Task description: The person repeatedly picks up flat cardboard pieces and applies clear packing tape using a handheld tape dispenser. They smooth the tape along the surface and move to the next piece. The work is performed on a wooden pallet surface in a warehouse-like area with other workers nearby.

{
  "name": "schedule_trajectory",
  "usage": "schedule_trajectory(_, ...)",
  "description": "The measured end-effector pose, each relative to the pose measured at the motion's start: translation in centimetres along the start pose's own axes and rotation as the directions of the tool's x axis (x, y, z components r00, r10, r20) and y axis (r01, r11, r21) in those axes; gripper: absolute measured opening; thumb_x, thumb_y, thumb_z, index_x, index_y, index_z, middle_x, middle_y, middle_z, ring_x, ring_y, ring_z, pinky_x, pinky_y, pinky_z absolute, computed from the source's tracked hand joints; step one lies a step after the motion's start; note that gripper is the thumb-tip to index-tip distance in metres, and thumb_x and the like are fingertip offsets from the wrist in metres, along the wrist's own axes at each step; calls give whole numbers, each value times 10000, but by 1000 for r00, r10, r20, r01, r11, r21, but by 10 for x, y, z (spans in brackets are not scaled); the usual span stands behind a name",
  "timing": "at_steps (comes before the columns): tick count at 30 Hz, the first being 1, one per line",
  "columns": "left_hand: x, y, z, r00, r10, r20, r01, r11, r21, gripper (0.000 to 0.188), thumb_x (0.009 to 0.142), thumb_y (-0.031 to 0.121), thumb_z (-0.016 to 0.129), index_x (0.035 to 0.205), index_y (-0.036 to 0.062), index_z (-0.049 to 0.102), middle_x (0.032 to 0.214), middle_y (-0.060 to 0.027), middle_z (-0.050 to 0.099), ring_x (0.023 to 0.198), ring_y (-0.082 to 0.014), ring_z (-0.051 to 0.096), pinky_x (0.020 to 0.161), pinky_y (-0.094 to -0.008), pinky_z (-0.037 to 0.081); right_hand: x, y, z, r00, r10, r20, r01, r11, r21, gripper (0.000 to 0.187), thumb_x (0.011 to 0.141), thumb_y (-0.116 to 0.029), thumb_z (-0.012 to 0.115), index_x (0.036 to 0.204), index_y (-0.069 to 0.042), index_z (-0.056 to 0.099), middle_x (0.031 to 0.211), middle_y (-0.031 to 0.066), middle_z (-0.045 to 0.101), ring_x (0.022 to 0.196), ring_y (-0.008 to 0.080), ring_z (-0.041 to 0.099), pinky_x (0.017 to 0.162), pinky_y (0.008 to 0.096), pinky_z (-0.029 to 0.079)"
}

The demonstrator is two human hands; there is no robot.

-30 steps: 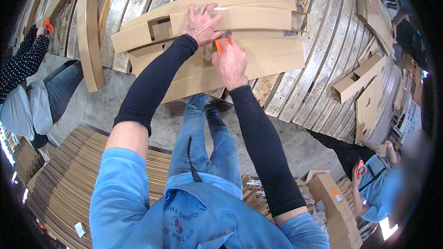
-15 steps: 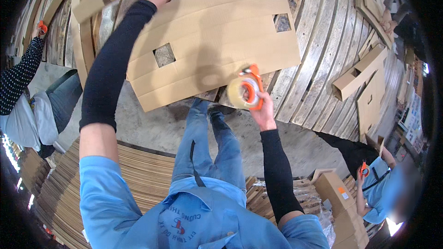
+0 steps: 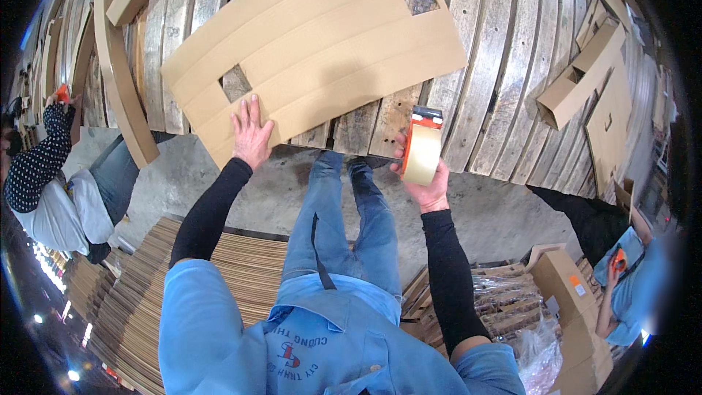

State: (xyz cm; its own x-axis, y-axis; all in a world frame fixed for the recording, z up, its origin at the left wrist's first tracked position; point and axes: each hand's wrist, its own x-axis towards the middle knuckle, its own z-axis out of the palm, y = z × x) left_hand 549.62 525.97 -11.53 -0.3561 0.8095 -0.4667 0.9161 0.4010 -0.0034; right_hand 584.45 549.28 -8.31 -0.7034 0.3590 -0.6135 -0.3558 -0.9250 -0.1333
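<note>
A flat brown cardboard sheet (image 3: pixel 314 58) with crease lines and two square cut-outs lies tilted on the slatted wooden table (image 3: pixel 486 66). My left hand (image 3: pixel 252 135) rests on its lower left part, fingers spread, just below one cut-out. In my right hand (image 3: pixel 429 189) is an orange tape dispenser (image 3: pixel 424 148) with a wide roll of clear tape, held upright off the sheet's lower right edge. My right fingers wrap round the dispenser and are partly hidden behind it.
Folded cardboard pieces (image 3: pixel 121 80) lie at the left, one overhanging the edge. A cardboard channel (image 3: pixel 583 74) lies at the right. Behind me stands a stack of cardboard sheets (image 3: pixel 197 278). Co-workers at left (image 3: pixel 55 190) and right (image 3: pixel 629 278) each hold an orange dispenser.
My left hand has come down from the far side onto the sheet's near left part. The sheet has shifted away and left. The dispenser has turned in my right hand.
</note>
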Motion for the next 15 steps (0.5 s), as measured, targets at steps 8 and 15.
schedule_trajectory(8, -13, 28, -35, 991, 105, -87, -136, 806, -576, 361, 729, -10, 641, 1087, 30, 665, 1414, -242, 582, 1259, -388, 604, 1053, -463, 513, -23, -31, -4, 996, -84, 44, 93, 960, -264, 670, 923, -192, 728, 1512, -76, 431, 1305, 109, 619, 1041, 254, 663, 870, 424, 587)
schedule_trajectory(15, 18, 76, -40, 758, 553, 344, 374, 63, -925, 404, 818, 39, 738, 1214, -8, 677, 1110, -6, 723, 946, -80, 639, 840, -260, 519, -31, -69, 1, 975, -191, 117, 224, 844, -487, 580, 1069, -471, 428, 1487, -70, 456, 1341, 158, 620, 1098, 281, 658, 893, 441, 592)
